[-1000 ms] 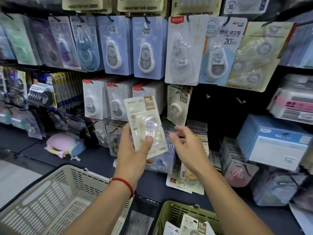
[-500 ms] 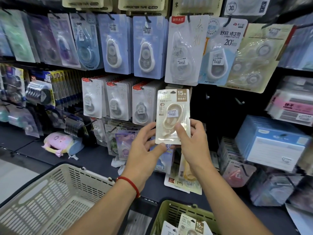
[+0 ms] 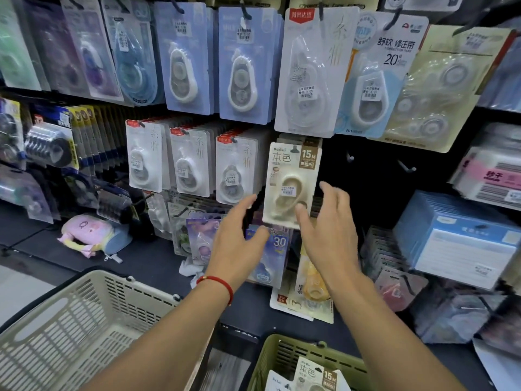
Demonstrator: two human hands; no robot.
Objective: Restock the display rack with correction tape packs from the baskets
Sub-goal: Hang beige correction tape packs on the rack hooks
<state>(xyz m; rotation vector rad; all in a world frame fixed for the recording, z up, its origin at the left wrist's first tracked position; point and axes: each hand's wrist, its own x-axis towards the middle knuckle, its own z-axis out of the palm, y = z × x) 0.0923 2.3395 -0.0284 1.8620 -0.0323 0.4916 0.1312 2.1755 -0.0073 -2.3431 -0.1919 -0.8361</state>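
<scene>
Display rack [image 3: 375,176], above and beyond both hands; green basket [image 3: 284,359] of stock below them; beige correction tape pack [image 3: 290,182] hung between spread, empty left hand [image 3: 239,244] and right hand [image 3: 329,230]; likely light, stiff card, best pinched at edges

We reach forward with both forearms, bare and angled inward toward each other. Our left hand [image 3: 239,244] is open, palm turned down and to the right, fingers spread and slightly blurred, holding nothing. A red string circles its wrist. Our right hand [image 3: 328,230], just beside it, is open as well, fingers loosely curled upward, thumb pointing toward the left hand.
</scene>
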